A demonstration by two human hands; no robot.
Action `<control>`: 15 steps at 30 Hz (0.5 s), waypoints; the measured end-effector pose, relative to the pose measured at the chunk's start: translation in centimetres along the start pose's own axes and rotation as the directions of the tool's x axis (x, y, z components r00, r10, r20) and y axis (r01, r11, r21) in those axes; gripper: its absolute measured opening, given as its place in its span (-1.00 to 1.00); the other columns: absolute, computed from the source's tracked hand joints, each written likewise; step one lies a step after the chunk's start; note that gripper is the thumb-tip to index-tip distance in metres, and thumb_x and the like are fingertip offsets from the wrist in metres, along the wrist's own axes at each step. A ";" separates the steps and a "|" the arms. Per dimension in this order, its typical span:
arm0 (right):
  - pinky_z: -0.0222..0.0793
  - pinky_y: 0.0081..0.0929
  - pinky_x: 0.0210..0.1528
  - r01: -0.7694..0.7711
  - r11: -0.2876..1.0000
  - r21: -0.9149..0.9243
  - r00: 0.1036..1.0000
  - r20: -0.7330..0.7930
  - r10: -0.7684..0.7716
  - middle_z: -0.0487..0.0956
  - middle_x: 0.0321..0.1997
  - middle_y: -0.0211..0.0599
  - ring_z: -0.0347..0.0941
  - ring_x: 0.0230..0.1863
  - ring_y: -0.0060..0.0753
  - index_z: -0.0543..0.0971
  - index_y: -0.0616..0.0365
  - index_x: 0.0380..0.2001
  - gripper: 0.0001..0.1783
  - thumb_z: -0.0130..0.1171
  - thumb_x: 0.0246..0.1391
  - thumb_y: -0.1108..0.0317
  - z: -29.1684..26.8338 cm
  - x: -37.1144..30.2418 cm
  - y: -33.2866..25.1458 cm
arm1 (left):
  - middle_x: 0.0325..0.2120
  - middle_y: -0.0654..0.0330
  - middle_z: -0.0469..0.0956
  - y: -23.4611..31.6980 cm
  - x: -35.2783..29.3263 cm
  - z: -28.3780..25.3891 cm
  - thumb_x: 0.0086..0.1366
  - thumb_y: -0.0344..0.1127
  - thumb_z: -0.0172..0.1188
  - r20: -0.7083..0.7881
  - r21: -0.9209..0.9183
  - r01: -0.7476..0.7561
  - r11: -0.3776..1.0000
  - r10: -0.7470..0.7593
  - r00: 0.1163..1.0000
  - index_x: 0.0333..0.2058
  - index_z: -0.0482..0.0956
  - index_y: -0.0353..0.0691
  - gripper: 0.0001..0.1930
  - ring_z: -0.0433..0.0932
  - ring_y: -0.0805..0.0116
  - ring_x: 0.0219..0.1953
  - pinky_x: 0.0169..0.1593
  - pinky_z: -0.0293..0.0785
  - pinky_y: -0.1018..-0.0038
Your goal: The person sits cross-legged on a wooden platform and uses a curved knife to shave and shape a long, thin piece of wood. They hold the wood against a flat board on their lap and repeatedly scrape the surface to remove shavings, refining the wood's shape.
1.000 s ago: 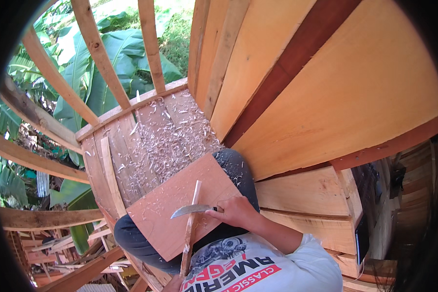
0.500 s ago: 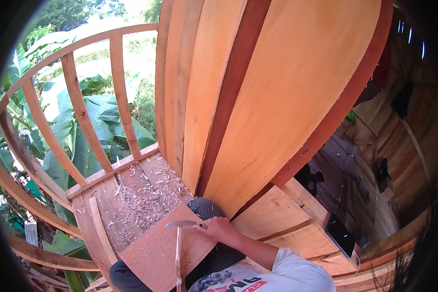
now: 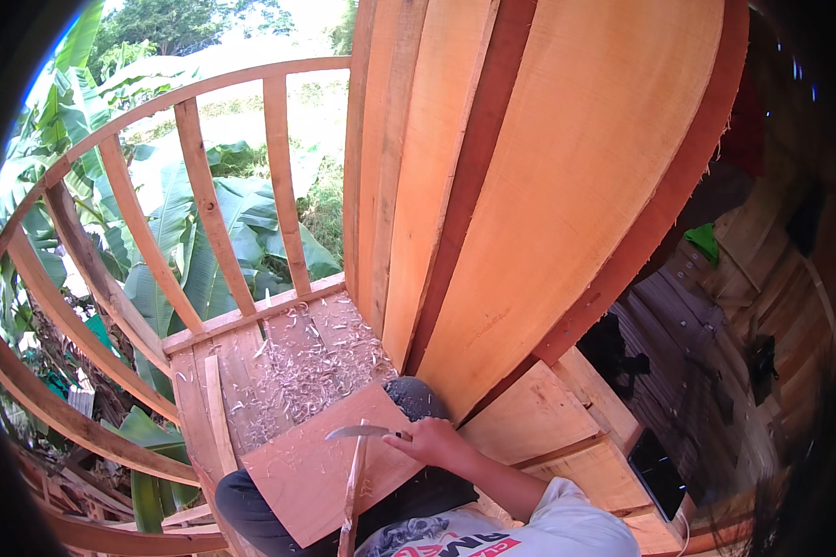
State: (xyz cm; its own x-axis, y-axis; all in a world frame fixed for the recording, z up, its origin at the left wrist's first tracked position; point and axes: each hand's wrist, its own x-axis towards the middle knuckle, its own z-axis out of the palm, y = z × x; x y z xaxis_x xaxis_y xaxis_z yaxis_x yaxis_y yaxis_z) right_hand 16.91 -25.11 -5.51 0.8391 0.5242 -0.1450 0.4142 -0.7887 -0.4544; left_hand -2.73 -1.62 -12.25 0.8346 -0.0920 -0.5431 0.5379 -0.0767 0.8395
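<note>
A right hand (image 3: 437,443) is holding a knife (image 3: 344,432) across a thin wooden stick (image 3: 353,490).
Beside the white shirt (image 3: 553,524), the stick is running up from the lower edge over a brown board (image 3: 293,469) that is resting across dark-trousered legs (image 3: 241,497); the right grip is pinching the knife's handle, the blade is pointing left and crossing the stick near its far end, and how the left grip is standing I cannot tell. Beyond the board, pale shavings (image 3: 293,376) are littering the plank floor (image 3: 193,399). Farther off, upright wooden slats (image 3: 211,204) are lining the edge, and broad green leaves (image 3: 169,223) are spreading behind them.
</note>
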 end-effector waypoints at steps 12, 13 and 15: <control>0.50 -0.12 -0.32 -0.056 0.998 0.031 0.994 -0.096 0.058 0.59 -0.54 -0.02 0.57 -0.42 0.03 0.67 0.10 -0.52 -0.28 -0.11 0.08 -0.35 0.8 0.1 1.9 | -0.18 0.14 0.54 -0.3 -0.4 1.0 0.33 -0.11 -0.02 0.006 -0.015 0.063 0.998 -0.063 0.998 -0.01 0.44 -0.40 -0.55 0.45 0.40 -0.10 0.02 0.34 0.43; 0.50 -0.12 -0.32 -0.046 0.998 0.043 0.998 -0.045 0.048 0.59 -0.54 -0.02 0.57 -0.42 0.03 0.67 0.10 -0.52 -0.28 -0.11 0.08 -0.35 0.6 -0.2 1.8 | -0.19 0.15 0.55 -0.4 -0.5 1.1 0.33 -0.11 -0.02 0.010 -0.016 0.069 0.997 -0.069 0.998 -0.01 0.44 -0.40 -0.55 0.45 0.40 -0.10 0.02 0.34 0.43; 0.50 -0.13 -0.32 -0.024 0.997 0.070 0.998 0.057 0.020 0.59 -0.53 -0.02 0.57 -0.42 0.03 0.67 0.10 -0.51 -0.29 -0.11 0.08 -0.35 0.4 -0.9 1.1 | -0.19 0.15 0.55 -0.4 -0.4 1.0 0.32 -0.11 -0.02 0.008 -0.024 0.081 0.996 -0.081 0.997 -0.02 0.44 -0.40 -0.55 0.45 0.40 -0.10 0.02 0.34 0.43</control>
State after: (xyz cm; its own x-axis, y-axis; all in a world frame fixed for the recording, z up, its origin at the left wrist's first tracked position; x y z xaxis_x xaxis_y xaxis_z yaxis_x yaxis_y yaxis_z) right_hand 16.45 -26.35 -6.27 0.8257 0.5258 -0.2042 0.3682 -0.7767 -0.5110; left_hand -3.41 -2.55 -12.32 0.7876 -0.0934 -0.6091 0.6062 -0.0603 0.7930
